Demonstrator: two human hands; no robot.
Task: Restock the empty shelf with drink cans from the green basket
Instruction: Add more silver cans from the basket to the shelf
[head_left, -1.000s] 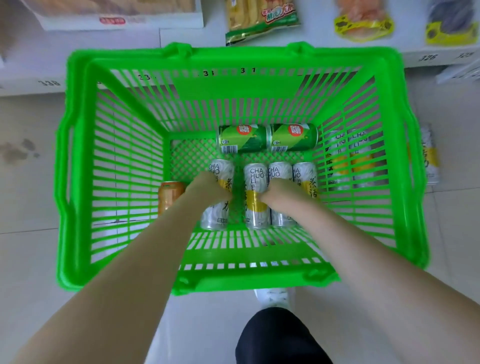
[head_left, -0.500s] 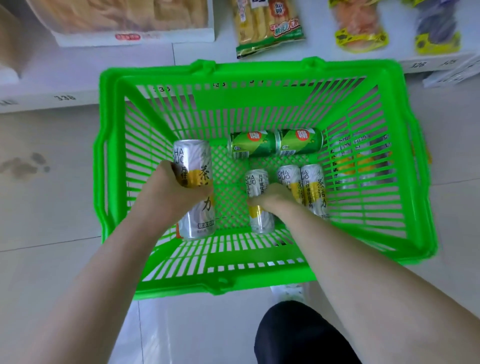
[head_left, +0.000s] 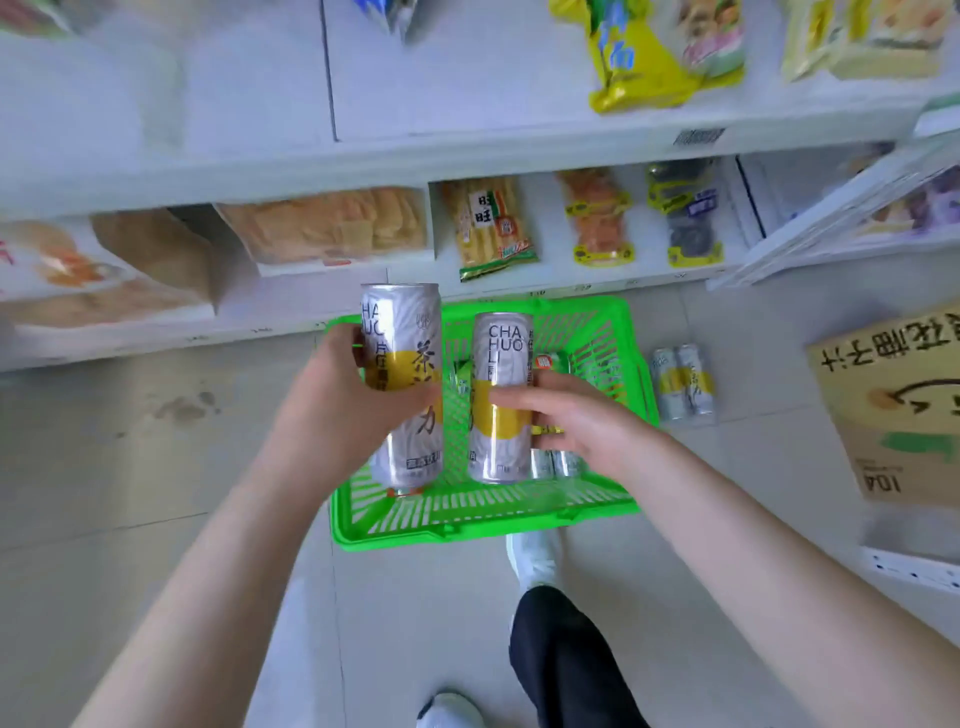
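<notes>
**Two slim tea cans held up over a green basket on a shop floor**

At centre left, the left hand (head_left: 337, 410) wraps round the middle of a tall silver-and-yellow can, the left can (head_left: 402, 384). The can stands nearly upright, its top towards the shelves and its long axis leaning slightly. Just beside it, not clearly touching, is the right can (head_left: 501, 400). It is of the same kind and is also upright with its top end up. The right hand (head_left: 566, 421) holds this can from the side, with its fingers laid across the yellow band.

Both cans hang above the green basket (head_left: 483, 530), which sits on the floor. More silver cans and a green can (head_left: 550, 362) lie inside it. To the right, two matching floor cans (head_left: 683, 382) lie outside the basket, and a cardboard box (head_left: 893, 405) stands further right.

Above, a bare shelf (head_left: 441, 78) sits over a row of snack packets (head_left: 488, 228).

The cans look sealed, so they are probably weighty. They are stiff but easy to dent, and smooth enough to slip. A grip round the middle suits them best.
</notes>
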